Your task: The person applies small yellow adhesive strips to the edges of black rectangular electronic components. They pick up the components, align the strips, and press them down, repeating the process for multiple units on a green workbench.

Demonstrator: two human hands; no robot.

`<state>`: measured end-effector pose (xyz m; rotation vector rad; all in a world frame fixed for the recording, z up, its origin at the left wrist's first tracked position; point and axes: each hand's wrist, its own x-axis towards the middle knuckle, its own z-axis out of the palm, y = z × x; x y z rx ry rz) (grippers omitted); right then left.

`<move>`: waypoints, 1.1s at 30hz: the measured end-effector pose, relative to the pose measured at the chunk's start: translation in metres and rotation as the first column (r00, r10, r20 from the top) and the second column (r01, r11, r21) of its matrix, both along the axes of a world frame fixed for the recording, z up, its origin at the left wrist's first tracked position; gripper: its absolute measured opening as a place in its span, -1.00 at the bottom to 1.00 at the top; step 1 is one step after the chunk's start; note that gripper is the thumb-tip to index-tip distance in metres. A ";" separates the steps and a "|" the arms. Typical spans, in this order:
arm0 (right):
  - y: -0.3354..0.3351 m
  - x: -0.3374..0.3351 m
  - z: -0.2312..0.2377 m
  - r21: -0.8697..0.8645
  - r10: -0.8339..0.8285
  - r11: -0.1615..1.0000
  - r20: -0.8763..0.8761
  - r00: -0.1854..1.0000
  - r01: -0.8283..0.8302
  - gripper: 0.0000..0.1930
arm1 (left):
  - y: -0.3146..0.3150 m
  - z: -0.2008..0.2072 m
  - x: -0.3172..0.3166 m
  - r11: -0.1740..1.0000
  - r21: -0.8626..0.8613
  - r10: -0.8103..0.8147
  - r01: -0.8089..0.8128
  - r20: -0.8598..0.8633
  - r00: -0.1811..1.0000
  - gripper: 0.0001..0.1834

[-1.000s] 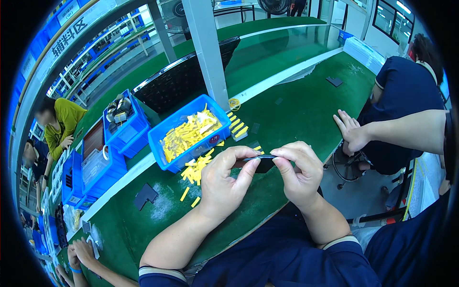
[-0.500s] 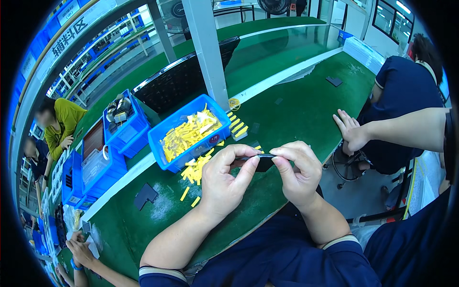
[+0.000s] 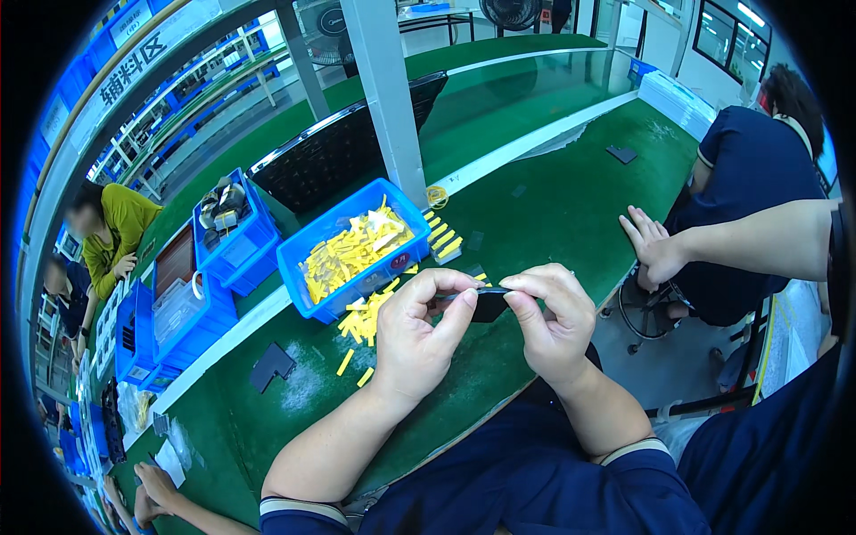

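Between my two hands is a thin, flat black piece (image 3: 489,307), held up over the green table and seen nearly edge-on. My left hand (image 3: 423,332) pinches its left end between thumb and fingers. At the other end, the thumb and fingers of my right hand (image 3: 555,321) grip it the same way. Loose yellow strips (image 3: 361,319) lie just beyond my left hand, beside a blue bin (image 3: 323,308) heaped with more of them. Farther left on the table rests a dark flat piece (image 3: 272,366) with a notched outline.
A grey post (image 3: 385,98) rises behind the bin. More blue bins (image 3: 234,250) stand to the left. Another dark piece (image 3: 621,154) lies at the far right. A co-worker's hand (image 3: 651,236) touches the right table edge; another person's hand (image 3: 157,489) is at lower left.
My hands keep their pinch on the black piece, with only a slight shift of the right hand to the left. The other person's hand at lower left has moved down.
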<state>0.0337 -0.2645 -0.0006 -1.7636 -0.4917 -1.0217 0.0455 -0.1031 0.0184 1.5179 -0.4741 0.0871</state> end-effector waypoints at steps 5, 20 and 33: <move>0.002 0.001 0.000 0.039 0.028 0.999 -0.050 0.998 -0.026 -0.89 | 0.002 0.001 0.001 0.999 -0.036 -0.015 0.013 -0.063 0.998 -0.91; -0.001 0.003 0.005 0.529 0.518 0.816 -0.490 0.702 -0.232 -0.93 | 0.013 0.008 0.016 0.997 0.033 -0.053 0.066 -0.297 0.953 -0.89; 0.000 0.011 0.003 0.529 0.506 0.826 -0.540 0.672 -0.197 -0.92 | 0.011 0.009 0.011 0.891 0.399 0.157 -0.215 0.174 0.972 -0.92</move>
